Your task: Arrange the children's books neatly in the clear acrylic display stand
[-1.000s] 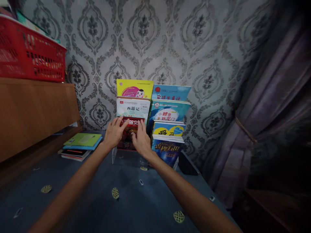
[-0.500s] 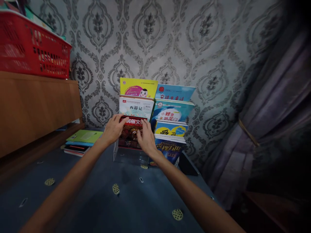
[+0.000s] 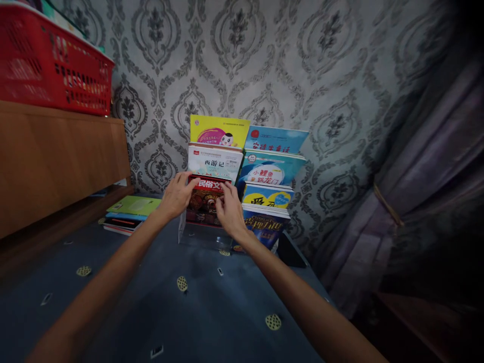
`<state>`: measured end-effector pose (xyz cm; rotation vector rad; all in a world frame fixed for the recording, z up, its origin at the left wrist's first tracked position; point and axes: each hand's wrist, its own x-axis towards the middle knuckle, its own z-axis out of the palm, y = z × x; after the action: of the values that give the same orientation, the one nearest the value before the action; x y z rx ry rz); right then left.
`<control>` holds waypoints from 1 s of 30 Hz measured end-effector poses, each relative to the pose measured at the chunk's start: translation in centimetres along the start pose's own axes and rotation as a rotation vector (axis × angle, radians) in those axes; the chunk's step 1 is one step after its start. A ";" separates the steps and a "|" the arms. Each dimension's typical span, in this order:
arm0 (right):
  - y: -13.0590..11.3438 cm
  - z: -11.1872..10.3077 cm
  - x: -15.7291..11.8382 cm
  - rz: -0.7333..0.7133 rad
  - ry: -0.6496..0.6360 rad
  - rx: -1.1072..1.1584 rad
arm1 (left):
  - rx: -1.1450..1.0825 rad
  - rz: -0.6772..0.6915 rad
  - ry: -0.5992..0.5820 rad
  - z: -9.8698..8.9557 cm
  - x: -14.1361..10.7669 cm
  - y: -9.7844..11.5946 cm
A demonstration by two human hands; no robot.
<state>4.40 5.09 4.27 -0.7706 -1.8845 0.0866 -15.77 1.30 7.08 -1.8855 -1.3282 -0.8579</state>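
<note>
A red book [image 3: 204, 204] with dark pictures and white Chinese characters stands in the front left tier of a clear plastic book rack [image 3: 200, 236]. My left hand [image 3: 174, 196] closes on its upper left corner, thumb over the cover. At the right edge is my right hand [image 3: 230, 210], its fingers bent around the upper corner. Behind the red book rise a white book [image 3: 212, 160] and a yellow book [image 3: 236, 129]. The right column holds a light blue book [image 3: 282, 137], a teal book [image 3: 289, 166], a yellow-and-blue book [image 3: 266, 196] and dark blue books [image 3: 264, 222].
A red basket [image 3: 79, 75] sits on a wooden cabinet [image 3: 60, 161] at the left. Several books lie in a stack [image 3: 132, 206] beside it. A black flat object [image 3: 291, 252] leans right of the rack. Patterned wall behind; a tied curtain [image 3: 408, 217] hangs at right.
The camera view has shifted slightly, so the rack appears a little higher and further right. Both hands stay at the red book's upper corners, with little visible movement.
</note>
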 end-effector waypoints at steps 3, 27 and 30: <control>-0.1 0.1 0.0 -0.001 -0.001 0.005 | 0.009 0.009 0.009 -0.1 -0.2 -0.1; 0.4 2.1 -9.3 0.049 -0.159 0.132 | -0.224 -0.206 0.039 1.5 -6.7 1.6; 0.8 2.5 -9.8 0.098 -0.155 0.140 | -0.295 -0.243 0.048 2.1 -6.8 1.7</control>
<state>5.04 1.05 -5.04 -0.7774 -1.9625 0.3454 -15.70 -0.98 0.11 -1.9309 -1.4869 -1.2753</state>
